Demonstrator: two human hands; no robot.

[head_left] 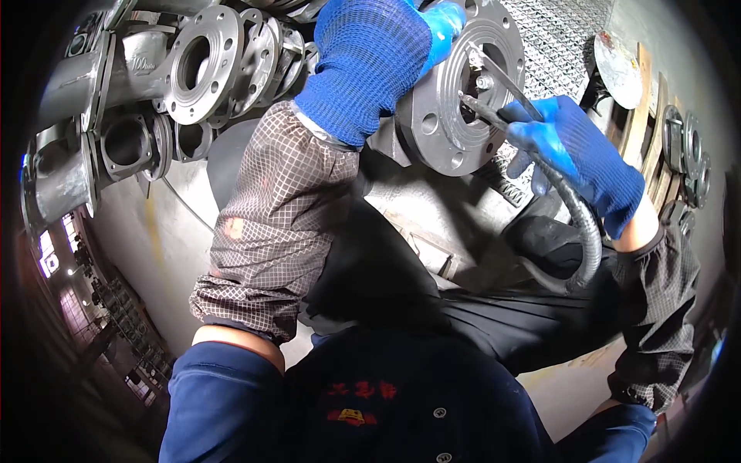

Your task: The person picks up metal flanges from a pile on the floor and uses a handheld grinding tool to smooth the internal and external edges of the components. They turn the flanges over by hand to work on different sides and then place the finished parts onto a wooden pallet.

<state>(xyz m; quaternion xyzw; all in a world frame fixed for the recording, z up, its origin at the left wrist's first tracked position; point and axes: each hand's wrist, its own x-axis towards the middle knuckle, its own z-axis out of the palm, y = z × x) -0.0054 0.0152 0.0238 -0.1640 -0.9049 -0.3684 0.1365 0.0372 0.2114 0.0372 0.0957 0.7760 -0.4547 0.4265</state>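
A grey cast flanged valve body (440, 116) stands in front of me, its round bolted face turned toward the right. My left hand (386, 46), in a blue coated glove, grips its upper rim; some fingers are hidden behind the cuff and casting. My right hand (567, 147), gloved alike, is closed round a two-pronged metal tool (505, 81), whose kind I cannot make out. Both prongs reach into the bore, near a small bright bolt-like part (484, 82). A thick dark hose (588, 239) hangs below the right hand and curves back toward my lap.
Several flanged castings (204, 65) are stacked at the left. A perforated metal plate (559, 46) lies behind the valve body. At the right are wooden slats (637, 116), a whitish round disc (617, 69) and metal rings (695, 154). My dark-trousered knees (378, 247) flank the work.
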